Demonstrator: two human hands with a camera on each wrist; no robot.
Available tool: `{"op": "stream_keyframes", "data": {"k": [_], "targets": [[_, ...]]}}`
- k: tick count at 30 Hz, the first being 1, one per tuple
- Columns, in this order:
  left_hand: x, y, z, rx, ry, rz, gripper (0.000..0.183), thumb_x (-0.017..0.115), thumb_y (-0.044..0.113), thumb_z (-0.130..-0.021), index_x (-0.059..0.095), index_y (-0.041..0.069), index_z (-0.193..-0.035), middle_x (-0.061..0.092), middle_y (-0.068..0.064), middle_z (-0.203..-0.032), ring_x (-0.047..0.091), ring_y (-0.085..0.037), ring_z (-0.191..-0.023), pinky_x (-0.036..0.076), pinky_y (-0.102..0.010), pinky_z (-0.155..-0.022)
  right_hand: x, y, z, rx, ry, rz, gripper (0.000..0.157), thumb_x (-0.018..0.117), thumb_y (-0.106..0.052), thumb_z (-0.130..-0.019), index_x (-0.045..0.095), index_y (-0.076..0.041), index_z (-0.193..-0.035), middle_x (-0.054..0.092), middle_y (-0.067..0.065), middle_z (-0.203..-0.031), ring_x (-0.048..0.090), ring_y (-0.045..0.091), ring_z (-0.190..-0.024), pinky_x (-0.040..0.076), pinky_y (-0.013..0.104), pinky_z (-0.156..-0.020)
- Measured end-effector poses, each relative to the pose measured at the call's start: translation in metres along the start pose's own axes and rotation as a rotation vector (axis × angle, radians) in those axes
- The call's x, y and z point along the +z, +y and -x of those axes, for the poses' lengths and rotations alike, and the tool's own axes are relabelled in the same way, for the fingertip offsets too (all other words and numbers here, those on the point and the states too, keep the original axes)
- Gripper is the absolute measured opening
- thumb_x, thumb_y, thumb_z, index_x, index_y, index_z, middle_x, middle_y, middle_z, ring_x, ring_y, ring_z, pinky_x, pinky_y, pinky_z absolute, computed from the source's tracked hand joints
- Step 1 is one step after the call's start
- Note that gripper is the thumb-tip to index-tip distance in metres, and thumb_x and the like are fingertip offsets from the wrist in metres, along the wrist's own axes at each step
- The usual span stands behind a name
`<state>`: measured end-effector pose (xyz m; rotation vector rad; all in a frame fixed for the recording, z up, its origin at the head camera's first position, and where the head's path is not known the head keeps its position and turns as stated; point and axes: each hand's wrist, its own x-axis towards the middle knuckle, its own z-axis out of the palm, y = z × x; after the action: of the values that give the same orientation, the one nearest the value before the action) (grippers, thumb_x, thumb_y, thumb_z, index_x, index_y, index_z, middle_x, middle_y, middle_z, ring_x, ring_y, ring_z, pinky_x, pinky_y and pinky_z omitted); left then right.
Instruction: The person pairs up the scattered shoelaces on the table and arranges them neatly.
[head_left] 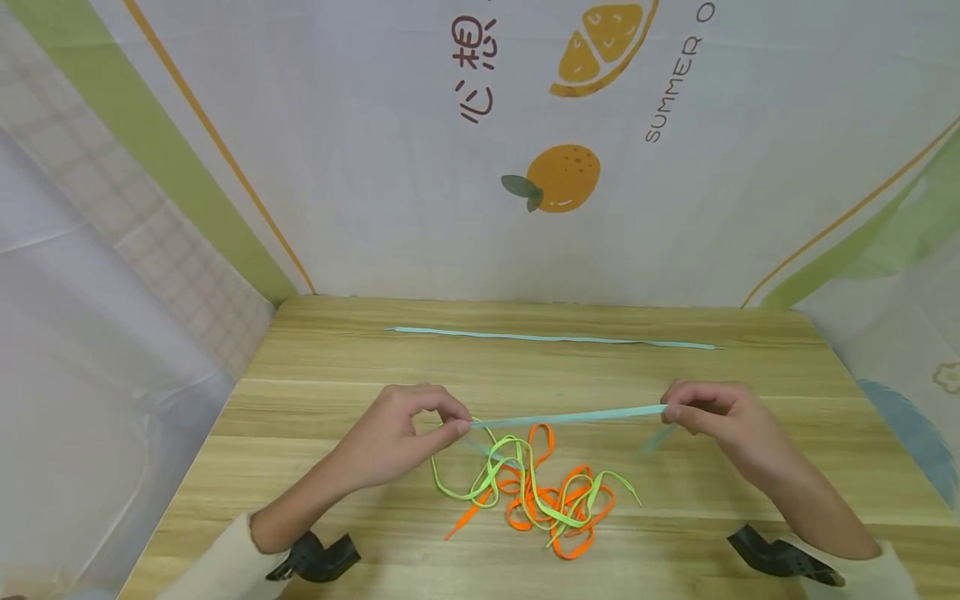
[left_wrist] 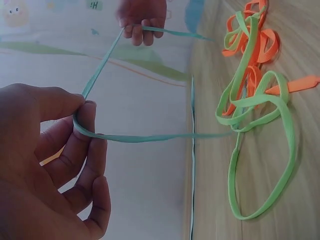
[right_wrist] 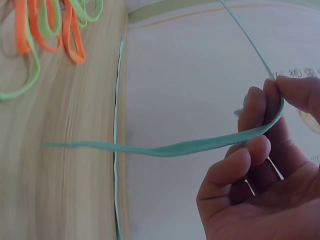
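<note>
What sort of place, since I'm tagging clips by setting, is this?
Probably an improvised indoor filming spot, judging by the pale wood-grain table, the white hanging sheet printed with orange fruit behind it, and the two black curved wrist mounts.

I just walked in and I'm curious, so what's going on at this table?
A person is holding a pale blue lace stretched between the left hand and right hand, pinching it above the wood-grain table, with a loose length trailing from each hand. A second blue lace lies nearly straight along the far side. Closer to the person, green lacing and orange lacing lie in a loose tangle.
</note>
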<state>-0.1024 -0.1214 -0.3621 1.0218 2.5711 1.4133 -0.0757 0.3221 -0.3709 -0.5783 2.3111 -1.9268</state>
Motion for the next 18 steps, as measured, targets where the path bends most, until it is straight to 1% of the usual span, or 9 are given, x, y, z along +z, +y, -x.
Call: {"op": "stream_keyframes", "data": {"k": [2, 5, 8, 10, 16, 18], "targets": [[-0.002, -0.001, -0.001, -0.011, 0.003, 0.001, 0.007, 0.079, 0.014, -0.102, 0.084, 0.019, -0.104, 0.075, 0.018, -0.095, 0.07, -0.009, -0.091, 0.056, -0.033, -0.075, -0.006, 0.004, 0.002, 0.015, 0.015, -0.02, 0.027, 0.057, 0.015, -0.105, 0.078, -0.001, -0.103, 0.072, -0.004, -0.104, 0.059, 0.015, -0.102, 0.044, 0.028, -0.081], [-0.005, -0.003, -0.001, -0.021, 0.015, 0.0, 0.008, 0.08, 0.014, -0.102, 0.084, 0.022, -0.103, 0.075, 0.018, -0.095, 0.07, -0.01, -0.091, 0.057, -0.034, -0.077, -0.014, 0.008, 0.005, 0.028, 0.035, -0.041, 0.029, 0.055, 0.015, -0.106, 0.079, 0.0, -0.104, 0.072, -0.004, -0.103, 0.06, 0.014, -0.105, 0.044, 0.026, -0.085], [-0.008, -0.006, -0.002, -0.027, 0.026, -0.006, 0.01, 0.079, 0.014, -0.102, 0.083, 0.023, -0.102, 0.075, 0.018, -0.095, 0.07, -0.01, -0.091, 0.057, -0.036, -0.08, -0.02, 0.011, 0.007, 0.043, 0.059, -0.046, 0.027, 0.055, 0.014, -0.107, 0.078, 0.0, -0.104, 0.071, -0.005, -0.103, 0.06, 0.014, -0.105, 0.044, 0.026, -0.087], [-0.01, -0.008, -0.001, -0.042, 0.03, -0.009, 0.011, 0.079, 0.013, -0.102, 0.083, 0.023, -0.102, 0.075, 0.018, -0.094, 0.07, -0.01, -0.091, 0.057, -0.036, -0.08, -0.024, 0.013, 0.009, 0.058, 0.073, -0.042, 0.026, 0.055, 0.013, -0.107, 0.078, 0.002, -0.105, 0.072, -0.006, -0.104, 0.06, 0.013, -0.103, 0.045, 0.026, -0.086], [-0.018, -0.016, -0.001, -0.107, 0.047, -0.039, 0.009, 0.078, 0.015, -0.102, 0.083, 0.023, -0.1, 0.075, 0.015, -0.093, 0.069, -0.011, -0.09, 0.054, -0.033, -0.077, -0.036, 0.015, 0.014, 0.127, 0.105, 0.027, 0.019, 0.059, 0.007, -0.108, 0.077, 0.005, -0.108, 0.075, -0.006, -0.111, 0.059, 0.013, -0.102, 0.046, 0.027, -0.083], [-0.021, -0.02, -0.001, -0.134, 0.057, -0.052, 0.008, 0.078, 0.017, -0.103, 0.083, 0.023, -0.1, 0.075, 0.014, -0.094, 0.069, -0.012, -0.092, 0.054, -0.034, -0.079, -0.039, 0.016, 0.015, 0.153, 0.113, 0.069, 0.018, 0.06, 0.004, -0.109, 0.078, 0.003, -0.108, 0.075, -0.006, -0.112, 0.059, 0.013, -0.103, 0.046, 0.027, -0.083]]}}
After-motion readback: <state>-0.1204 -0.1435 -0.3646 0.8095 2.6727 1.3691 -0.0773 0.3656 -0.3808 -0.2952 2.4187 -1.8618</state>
